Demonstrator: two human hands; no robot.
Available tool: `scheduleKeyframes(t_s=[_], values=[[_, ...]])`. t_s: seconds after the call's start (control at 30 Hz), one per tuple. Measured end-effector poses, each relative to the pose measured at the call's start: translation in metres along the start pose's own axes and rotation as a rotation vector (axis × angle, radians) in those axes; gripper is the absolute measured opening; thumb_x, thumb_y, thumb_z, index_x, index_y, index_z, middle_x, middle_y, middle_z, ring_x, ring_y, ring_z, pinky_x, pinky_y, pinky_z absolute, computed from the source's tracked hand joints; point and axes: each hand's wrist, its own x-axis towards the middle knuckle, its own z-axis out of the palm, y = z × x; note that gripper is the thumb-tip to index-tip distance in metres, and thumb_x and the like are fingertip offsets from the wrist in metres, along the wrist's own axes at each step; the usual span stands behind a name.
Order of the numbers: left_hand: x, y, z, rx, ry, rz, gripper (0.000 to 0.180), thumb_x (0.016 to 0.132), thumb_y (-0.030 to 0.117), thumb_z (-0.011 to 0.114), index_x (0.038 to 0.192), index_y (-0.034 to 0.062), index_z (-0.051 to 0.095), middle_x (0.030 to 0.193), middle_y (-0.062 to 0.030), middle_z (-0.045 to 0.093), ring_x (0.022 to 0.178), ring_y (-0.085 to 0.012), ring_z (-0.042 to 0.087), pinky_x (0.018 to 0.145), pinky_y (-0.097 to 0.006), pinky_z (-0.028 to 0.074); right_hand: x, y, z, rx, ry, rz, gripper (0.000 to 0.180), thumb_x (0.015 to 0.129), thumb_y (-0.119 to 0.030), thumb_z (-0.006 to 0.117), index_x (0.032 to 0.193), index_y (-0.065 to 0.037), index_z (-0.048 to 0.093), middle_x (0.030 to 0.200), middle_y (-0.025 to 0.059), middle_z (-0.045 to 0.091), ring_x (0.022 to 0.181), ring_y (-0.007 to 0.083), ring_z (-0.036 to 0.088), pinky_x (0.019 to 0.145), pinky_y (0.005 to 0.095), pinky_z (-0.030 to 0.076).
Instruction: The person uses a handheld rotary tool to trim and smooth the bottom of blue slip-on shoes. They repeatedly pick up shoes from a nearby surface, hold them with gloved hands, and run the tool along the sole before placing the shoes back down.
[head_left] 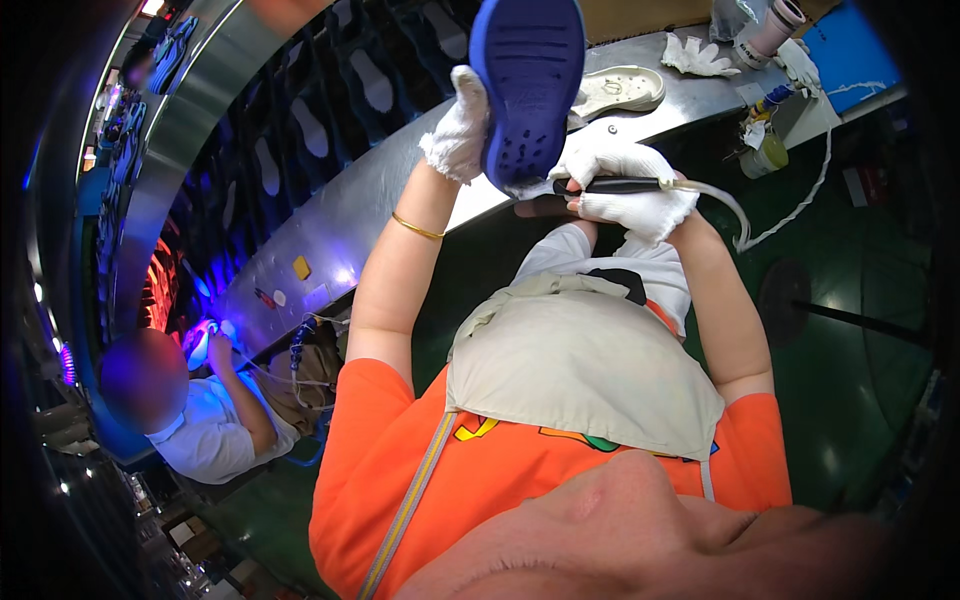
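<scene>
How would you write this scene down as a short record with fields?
Left hand: gloved in white, holding up a blue shoe, sole toward the camera
Right hand: gloved in white, gripping a black-handled tool by the shoe's lower end
Tool's back end: pale tube
Metal bench: cream shoe and spare white glove on it
Nearby: co-worker in a light top, at picture left

1. Carrier: long, shiny steel bench (340,212).
2. Right stretch: cream perforated clog (628,90), sole down; crumpled white glove (700,58) near it.
3. Left stretch: small yellow block (301,267) lies flat.
</scene>
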Motion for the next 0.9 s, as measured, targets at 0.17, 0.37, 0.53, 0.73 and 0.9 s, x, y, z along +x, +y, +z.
scheduleKeyframes(t_s=[0.17, 0.37, 0.53, 0.73, 0.9], values=[[-0.001, -0.007, -0.018, 0.030, 0.013, -0.196, 0.098, 0.066, 0.078, 0.047, 0.128, 0.0022, 0.044, 0.108, -0.0178, 0.061, 0.092, -0.0239, 0.064, 0.077, -0.035, 0.056, -0.003, -0.001, -0.009, -0.134, -0.039, 0.022, 0.015, 0.076, -0.011, 0.064, 0.090, -0.005, 0.064, 0.094, 0.0080, 0.064, 0.086, 0.0172, 0.062, 0.082, 0.0284, 0.049], [0.000, 0.005, -0.006, 0.166, 0.237, -0.377, 0.084, 0.076, 0.073, 0.044, 0.122, 0.0040, 0.053, 0.097, -0.0181, 0.064, 0.079, -0.0237, 0.067, 0.069, -0.035, 0.057, 0.002, 0.003, 0.005, 0.036, 0.087, 0.077, 0.012, 0.079, -0.007, 0.061, 0.091, -0.005, 0.062, 0.094, 0.0043, 0.062, 0.087, 0.0142, 0.060, 0.083, 0.0272, 0.050], [-0.002, 0.005, -0.016, 0.153, 0.227, -0.446, 0.080, 0.078, 0.071, 0.045, 0.122, 0.0046, 0.053, 0.099, -0.0186, 0.064, 0.081, -0.0226, 0.066, 0.066, -0.033, 0.057, 0.006, 0.004, -0.011, -0.375, -0.122, -0.115, 0.021, 0.077, -0.020, 0.064, 0.097, -0.012, 0.063, 0.095, -0.0006, 0.063, 0.090, 0.0134, 0.059, 0.085, 0.0236, 0.047], [-0.002, 0.007, -0.017, 0.140, 0.275, -0.473, 0.078, 0.079, 0.070, 0.046, 0.123, 0.0062, 0.053, 0.099, -0.0175, 0.063, 0.078, -0.0215, 0.065, 0.065, -0.031, 0.056, 0.016, 0.008, -0.009, -0.480, 0.069, -0.036, 0.017, 0.075, -0.020, 0.062, 0.090, -0.012, 0.063, 0.099, 0.0021, 0.063, 0.088, 0.0176, 0.059, 0.082, 0.0273, 0.047], [-0.004, 0.013, -0.012, 0.133, 0.322, -0.494, 0.070, 0.082, 0.066, 0.048, 0.108, 0.0021, 0.059, 0.087, -0.0131, 0.064, 0.068, -0.0190, 0.063, 0.061, -0.031, 0.054, 0.016, 0.006, -0.017, -0.171, -0.058, -0.234, 0.018, 0.073, -0.005, 0.062, 0.090, -0.010, 0.058, 0.087, 0.0038, 0.063, 0.080, 0.0141, 0.059, 0.078, 0.0284, 0.049]])
